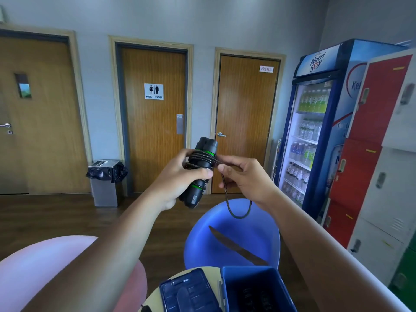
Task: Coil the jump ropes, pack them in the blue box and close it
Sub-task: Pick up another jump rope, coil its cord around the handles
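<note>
Blue chair (258, 233) beneath dangling rope (239, 216)

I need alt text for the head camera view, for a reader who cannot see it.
A person's left hand grips black jump rope handles wound with cord, while the right hand pinches the loose loop. Below, the blue box stands open, lid beside it.

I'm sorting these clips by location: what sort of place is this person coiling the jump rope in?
Probably a shared lounge or lobby in a gym or other public building. A RESTROOM door sign, a stocked drinks fridge and a bank of red and grey lockers all suggest this.
</note>
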A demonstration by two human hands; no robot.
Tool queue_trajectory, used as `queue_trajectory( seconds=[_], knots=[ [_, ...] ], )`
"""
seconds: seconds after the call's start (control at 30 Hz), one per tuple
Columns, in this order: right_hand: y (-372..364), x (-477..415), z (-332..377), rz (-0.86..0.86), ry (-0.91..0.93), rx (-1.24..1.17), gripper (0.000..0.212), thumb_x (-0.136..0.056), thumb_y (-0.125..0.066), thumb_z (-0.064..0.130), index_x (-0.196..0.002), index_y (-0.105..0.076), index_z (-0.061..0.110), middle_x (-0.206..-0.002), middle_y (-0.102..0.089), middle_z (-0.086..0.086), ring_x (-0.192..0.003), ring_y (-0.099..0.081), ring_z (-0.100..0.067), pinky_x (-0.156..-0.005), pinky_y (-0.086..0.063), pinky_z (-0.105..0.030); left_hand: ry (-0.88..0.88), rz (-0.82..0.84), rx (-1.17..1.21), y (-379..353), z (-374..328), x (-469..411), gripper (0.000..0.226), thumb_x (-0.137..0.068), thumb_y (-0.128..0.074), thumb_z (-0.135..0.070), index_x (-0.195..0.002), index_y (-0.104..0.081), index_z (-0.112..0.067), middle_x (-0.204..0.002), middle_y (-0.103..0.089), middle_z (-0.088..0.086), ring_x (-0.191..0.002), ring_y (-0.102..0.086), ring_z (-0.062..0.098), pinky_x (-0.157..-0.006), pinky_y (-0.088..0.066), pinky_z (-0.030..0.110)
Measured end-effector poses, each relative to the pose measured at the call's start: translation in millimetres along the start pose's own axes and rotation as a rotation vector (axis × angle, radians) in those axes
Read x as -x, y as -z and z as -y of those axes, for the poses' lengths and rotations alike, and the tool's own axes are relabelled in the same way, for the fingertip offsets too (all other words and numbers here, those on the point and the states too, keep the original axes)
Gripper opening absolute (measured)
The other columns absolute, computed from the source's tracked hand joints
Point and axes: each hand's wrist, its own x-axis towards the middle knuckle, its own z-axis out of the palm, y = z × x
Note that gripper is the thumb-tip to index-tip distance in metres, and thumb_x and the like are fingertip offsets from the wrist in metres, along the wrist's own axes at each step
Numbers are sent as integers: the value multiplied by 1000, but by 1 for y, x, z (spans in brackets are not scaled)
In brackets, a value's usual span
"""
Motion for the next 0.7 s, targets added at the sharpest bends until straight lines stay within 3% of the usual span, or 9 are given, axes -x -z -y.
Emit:
queue_trajectory(
  seconds=[0.1,0.2,0.27,0.37,0.47,0.6,0.7],
  knots=[
    [6,1,-2,-24,5,-26,13,-96,-62,13,-104,-72,9,-79,-72,4,-49,-57,-14,-53,-47,-24,2,7,280,2,-4,2,47,-72,-71,-19,-118,-63,-15,-89,-70,5,-76,-70,22,-56,-54,29],
    [15,3,-7,13,-5,-162,32,-94,-62,20,-97,-61,-12,-68,-65,13,-44,-37,-7,-46,-31,-21,5,80,470,6,-9,6,35,-76,-61,-20,-111,-65,-11,-83,-69,5,-76,-70,23,-55,-54,29],
    [19,4,-3,78,-19,-299,42,-85,-66,30,-97,-63,-11,-60,-58,8,-43,-32,-6,-44,-27,-19,12,142,531,5,-10,10,33,-78,-56,-21,-107,-64,-9,-83,-68,8,-77,-69,22,-57,-54,29],
    [23,4,0,144,-33,-327,40,-70,-80,47,-82,-75,10,-43,-39,5,-38,-30,-7,-41,-30,-18,11,151,571,-1,-7,13,37,-79,-54,-24,-111,-63,-6,-86,-68,10,-77,-68,21,-60,-55,31],
    [25,6,5,240,-34,-219,46,-63,-88,51,-88,-78,13,-42,-34,5,-38,-28,-7,-41,-27,-18,19,94,577,-3,-4,12,51,-79,-55,-26,-125,-59,-5,-93,-68,13,-78,-67,22,-61,-54,33],
    [29,12,19,245,-23,170,19,-79,-80,35,-78,-75,17,-52,-39,3,-48,-29,-11,-47,-23,-23,48,95,558,0,0,12,55,-80,-53,-29,-129,-60,-5,-98,-69,15,-81,-65,24,-65,-50,33],
    [34,10,19,187,2,317,33,-89,-68,36,-81,-68,3,-59,-39,-1,-57,-34,-19,-52,-30,-26,87,169,592,-3,2,16,53,-82,-51,-31,-125,-63,-3,-109,-68,22,-85,-67,28,-66,-53,32]
  ],
)
